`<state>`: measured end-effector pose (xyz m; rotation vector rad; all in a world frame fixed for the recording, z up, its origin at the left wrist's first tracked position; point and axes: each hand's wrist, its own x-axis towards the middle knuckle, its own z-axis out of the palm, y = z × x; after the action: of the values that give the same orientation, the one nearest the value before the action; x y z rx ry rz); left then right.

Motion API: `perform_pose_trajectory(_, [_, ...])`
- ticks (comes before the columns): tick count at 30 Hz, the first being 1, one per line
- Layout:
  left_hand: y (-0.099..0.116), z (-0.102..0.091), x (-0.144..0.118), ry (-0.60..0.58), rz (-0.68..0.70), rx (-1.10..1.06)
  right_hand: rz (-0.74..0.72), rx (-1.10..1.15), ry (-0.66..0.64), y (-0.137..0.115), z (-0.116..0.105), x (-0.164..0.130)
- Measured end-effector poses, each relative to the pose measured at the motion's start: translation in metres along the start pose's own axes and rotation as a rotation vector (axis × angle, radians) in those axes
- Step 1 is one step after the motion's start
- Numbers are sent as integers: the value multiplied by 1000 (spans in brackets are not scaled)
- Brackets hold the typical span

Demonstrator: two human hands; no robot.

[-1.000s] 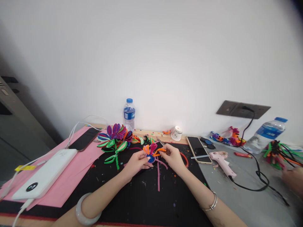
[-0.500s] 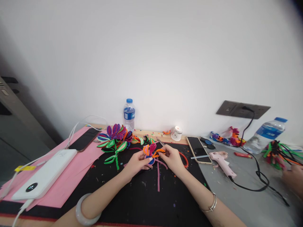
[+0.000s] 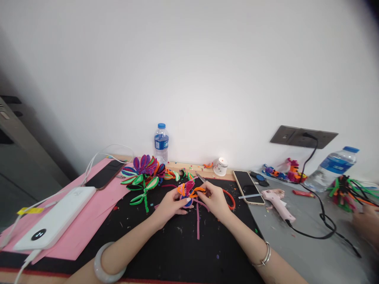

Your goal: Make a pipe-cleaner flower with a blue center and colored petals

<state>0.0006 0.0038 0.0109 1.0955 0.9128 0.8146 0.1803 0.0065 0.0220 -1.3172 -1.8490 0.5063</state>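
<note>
Above the black mat, my left hand (image 3: 170, 206) is closed around a small pipe-cleaner figure (image 3: 186, 200) in blue, orange, pink and magenta. My right hand (image 3: 215, 199) pinches an orange pipe cleaner (image 3: 199, 190) on the figure's right side. A loose purple-pink pipe cleaner (image 3: 198, 225) lies on the mat just below the figure. Close behind my right hand is a thick orange-red pipe cleaner (image 3: 231, 200), curved on the mat. Metal tips of a tool (image 3: 200, 177) show past my right fingers; the rest is hidden.
Left of my hands lie pipe-cleaner flowers (image 3: 145, 173), a white power bank (image 3: 56, 219) and a dark phone (image 3: 105, 174). To the right are a phone (image 3: 249, 187), a pink glue gun (image 3: 280, 205) with its black cord, and a water bottle (image 3: 333, 167). Another person's hand (image 3: 367, 221) is at the right edge.
The figure has tilted slightly in my fingers, and its orange and magenta top part has shifted. My right hand stays at the orange pipe cleaner. Surrounding objects look the same.
</note>
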Motion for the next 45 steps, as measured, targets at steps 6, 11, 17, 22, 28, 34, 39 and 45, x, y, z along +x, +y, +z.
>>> perform_pose_trajectory(6, [-4,-1,1,-20,-5,2,4,9,6,0,-1,0])
perform_pose_trajectory(11, [-6,-1,3,5,21,-10,1,12,4,-1,-1,0])
perform_pose_trajectory(17, [1,2,1,60,-12,4,-11,0,13,0,0,-1])
perform_pose_trajectory(22, [3,3,0,72,-28,-1,-19,-21,12,-1,0,-1])
perform_pose_trajectory(28, [-2,0,3,80,-23,13,-29,-47,0,-3,0,-1])
perform_pose_trajectory(34, [-1,0,3,88,-13,14,-27,-47,3,-3,1,-3])
perform_pose_trajectory(39, [3,1,2,96,-3,14,18,95,-41,-1,2,-2])
perform_pose_trajectory(45, [2,1,2,67,14,23,70,330,-179,-5,3,-2])
